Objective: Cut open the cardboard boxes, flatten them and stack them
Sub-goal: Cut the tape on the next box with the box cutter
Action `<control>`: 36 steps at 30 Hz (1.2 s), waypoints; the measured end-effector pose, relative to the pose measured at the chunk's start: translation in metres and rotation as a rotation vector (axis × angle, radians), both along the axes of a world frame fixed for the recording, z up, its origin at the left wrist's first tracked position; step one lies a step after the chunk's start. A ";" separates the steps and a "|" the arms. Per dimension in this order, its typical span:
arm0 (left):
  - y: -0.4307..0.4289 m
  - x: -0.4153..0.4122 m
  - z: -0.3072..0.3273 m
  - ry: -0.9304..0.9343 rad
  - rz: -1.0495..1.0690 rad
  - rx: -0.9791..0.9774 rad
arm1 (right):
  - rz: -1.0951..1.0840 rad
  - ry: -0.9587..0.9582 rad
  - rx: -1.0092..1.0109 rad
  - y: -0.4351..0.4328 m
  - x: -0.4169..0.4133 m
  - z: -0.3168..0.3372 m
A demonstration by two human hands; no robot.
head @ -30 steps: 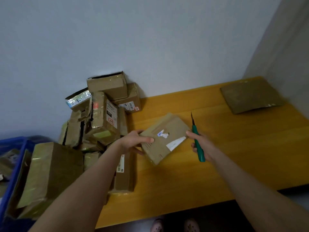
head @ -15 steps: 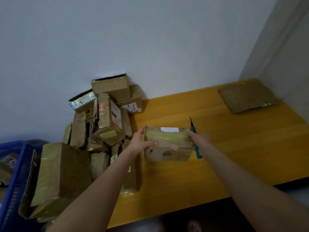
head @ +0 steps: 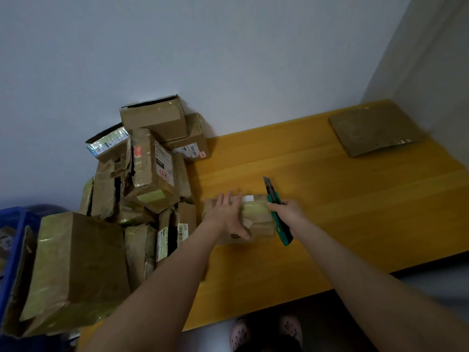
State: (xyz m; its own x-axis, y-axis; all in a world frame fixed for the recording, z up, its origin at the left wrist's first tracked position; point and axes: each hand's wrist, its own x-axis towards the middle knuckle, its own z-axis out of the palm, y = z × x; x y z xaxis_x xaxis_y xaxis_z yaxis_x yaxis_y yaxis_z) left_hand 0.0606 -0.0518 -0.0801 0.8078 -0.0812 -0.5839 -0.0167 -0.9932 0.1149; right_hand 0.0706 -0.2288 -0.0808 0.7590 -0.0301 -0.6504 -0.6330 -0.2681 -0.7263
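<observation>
Resting flat on the small cardboard box point(head: 256, 215), the left hand point(head: 228, 214) keeps its fingers straight and spread. The box lies on the yellow desk point(head: 355, 212), just beside the pile of boxes point(head: 152, 174). The right hand point(head: 288, 210) grips a green utility knife point(head: 284, 235) at the box's right end, blade pointing away. One flattened cardboard point(head: 375, 128) lies at the desk's far right corner.
</observation>
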 end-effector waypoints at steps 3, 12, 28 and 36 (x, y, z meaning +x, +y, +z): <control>-0.005 0.009 0.000 0.084 -0.037 0.020 | 0.017 0.008 -0.017 -0.005 -0.002 -0.007; -0.004 0.023 0.005 0.104 -0.040 0.069 | -0.040 0.038 -0.007 -0.010 0.002 -0.018; -0.009 0.006 -0.011 -0.118 -0.044 0.020 | 0.259 -0.381 -0.409 -0.045 0.000 -0.002; -0.010 0.005 -0.008 -0.150 -0.020 0.009 | 0.518 -0.315 -0.626 -0.054 -0.025 0.008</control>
